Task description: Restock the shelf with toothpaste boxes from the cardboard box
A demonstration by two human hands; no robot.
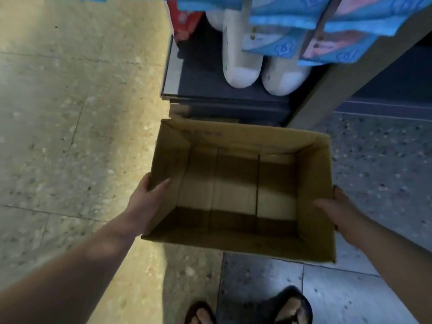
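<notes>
An open brown cardboard box (313, 178) is held above the floor in front of me, its flaps up and nothing visible inside. My left hand (146, 197) grips the box's left wall, thumb inside and fingers outside. My right hand (336, 209) grips the right wall the same way. Blue boxes (275, 44) stand in rows on the shelf at the top right. Whether they are toothpaste boxes is unclear.
The shelf unit's dark bottom shelf (210, 85) holds white bottles (240, 61) and a red pack (184, 22). A grey upright post (346, 83) slants down on the right. Speckled floor tiles lie to the left and right. My sandalled feet (289, 307) are below the box.
</notes>
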